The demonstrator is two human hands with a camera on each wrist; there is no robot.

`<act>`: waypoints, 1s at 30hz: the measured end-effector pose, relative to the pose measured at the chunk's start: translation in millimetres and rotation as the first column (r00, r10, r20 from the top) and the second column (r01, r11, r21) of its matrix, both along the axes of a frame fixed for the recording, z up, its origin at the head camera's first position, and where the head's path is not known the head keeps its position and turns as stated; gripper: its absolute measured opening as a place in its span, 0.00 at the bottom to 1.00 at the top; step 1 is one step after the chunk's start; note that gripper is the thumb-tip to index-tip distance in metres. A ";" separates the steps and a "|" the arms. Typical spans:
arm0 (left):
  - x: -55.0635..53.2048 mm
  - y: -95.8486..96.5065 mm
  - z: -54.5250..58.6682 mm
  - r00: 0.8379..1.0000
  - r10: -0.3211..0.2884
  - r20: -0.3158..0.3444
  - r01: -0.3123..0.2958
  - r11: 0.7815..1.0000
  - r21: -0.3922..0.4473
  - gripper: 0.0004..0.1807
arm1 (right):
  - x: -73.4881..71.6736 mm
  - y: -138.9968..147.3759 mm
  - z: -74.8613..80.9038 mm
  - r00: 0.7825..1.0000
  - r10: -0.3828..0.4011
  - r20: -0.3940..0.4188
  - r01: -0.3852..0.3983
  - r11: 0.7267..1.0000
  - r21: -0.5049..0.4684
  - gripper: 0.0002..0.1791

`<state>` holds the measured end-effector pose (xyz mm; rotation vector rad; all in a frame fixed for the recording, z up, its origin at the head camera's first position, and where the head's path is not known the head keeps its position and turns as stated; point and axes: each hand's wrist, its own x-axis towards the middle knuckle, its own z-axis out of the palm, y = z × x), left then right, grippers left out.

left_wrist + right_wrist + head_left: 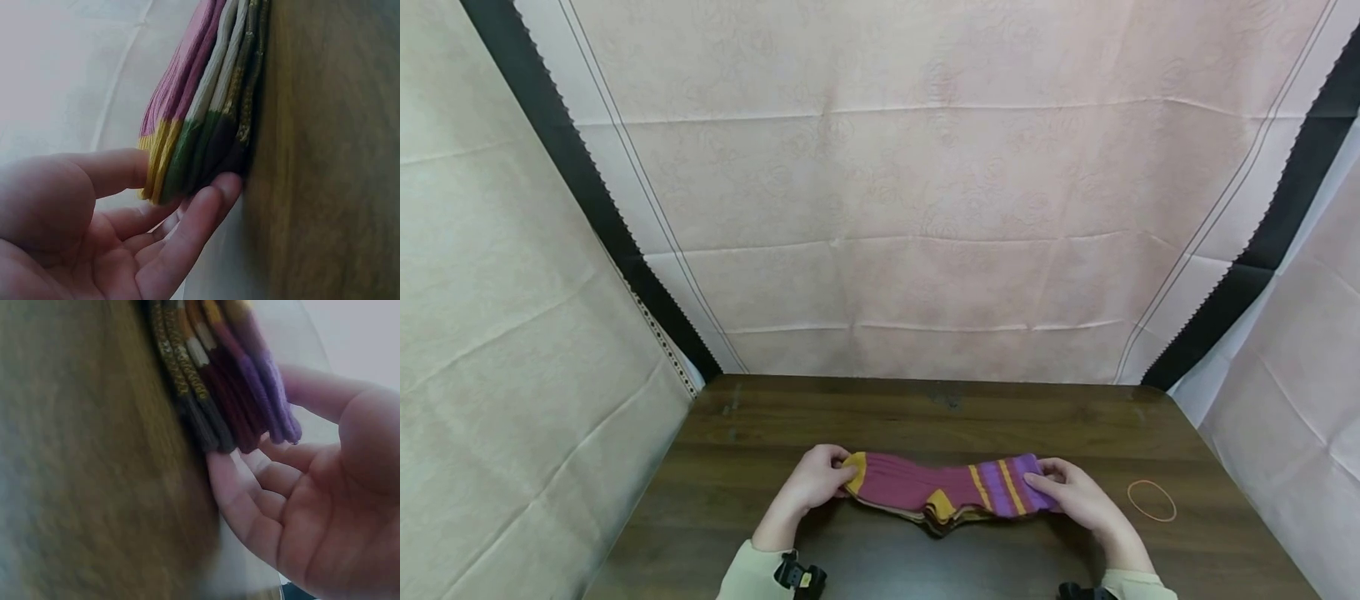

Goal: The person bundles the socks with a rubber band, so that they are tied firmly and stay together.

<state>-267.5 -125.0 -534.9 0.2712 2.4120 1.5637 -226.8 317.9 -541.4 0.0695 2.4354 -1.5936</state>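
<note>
A stack of several knitted socks [917, 485] lies lengthwise between the two hands. The top sock is maroon with a yellow toe and heel and a purple-and-yellow striped cuff. Beneath it, cream socks with green toes [187, 140] and dark mustard-flecked socks [181, 359] show at the edges. At the toe end, my left hand [814, 482] pinches the stack, thumb on top and fingertips underneath. My right hand [1078, 493] grips the cuff end, its thumb over the purple edge and its fingers below the dark cuffs.
A thin yellowish rubber band [1175, 507] lies on the brown wooden table [865, 417], right of the right hand. Pale cloth [940, 250] hangs behind the table's far edge and along both sides. Each wrist wears a dark camera strap.
</note>
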 end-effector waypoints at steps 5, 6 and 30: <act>-1.3 6.0 4.9 0.987 0.064 -0.148 -0.082 0.990 -0.115 0.15 | -0.9 -3.3 2.0 0.999 -0.034 0.008 0.033 0.998 0.050 0.33; -0.9 9.5 6.8 0.975 0.082 -0.204 -0.113 0.983 -0.144 0.16 | -0.8 -3.2 2.4 0.999 -0.032 0.006 0.032 0.998 0.053 0.34; 43.8 230.0 3.5 0.823 -0.414 -0.388 -0.038 0.642 -0.766 0.38 | -0.3 -2.2 -4.0 0.991 -0.087 0.101 0.100 0.987 -0.129 0.35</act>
